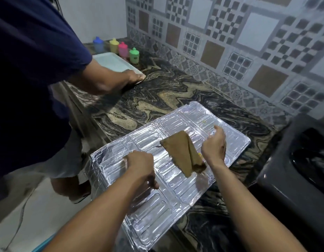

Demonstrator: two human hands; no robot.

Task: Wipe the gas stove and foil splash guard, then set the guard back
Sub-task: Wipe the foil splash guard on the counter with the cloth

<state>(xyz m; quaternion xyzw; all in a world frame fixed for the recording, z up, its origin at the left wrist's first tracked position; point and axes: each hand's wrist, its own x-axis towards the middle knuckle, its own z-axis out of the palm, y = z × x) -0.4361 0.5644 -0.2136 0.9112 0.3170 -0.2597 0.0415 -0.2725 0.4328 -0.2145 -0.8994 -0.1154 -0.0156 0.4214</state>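
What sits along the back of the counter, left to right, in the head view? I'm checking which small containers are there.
Blue-lidded container → yellow-lidded container → pink-lidded container → green-lidded container. They stand in a row along the tiled wall, behind a pale tray.

Counter is dark marbled stone with tan swirls, wall behind it tiled in a grey-brown checker patchwork. Far left end of the counter: white tray lying flat, four small lidded containers in a row just behind it — blue, yellow, pink, green. Second person in a navy shirt stands at left, one hand resting on the tray's near corner.
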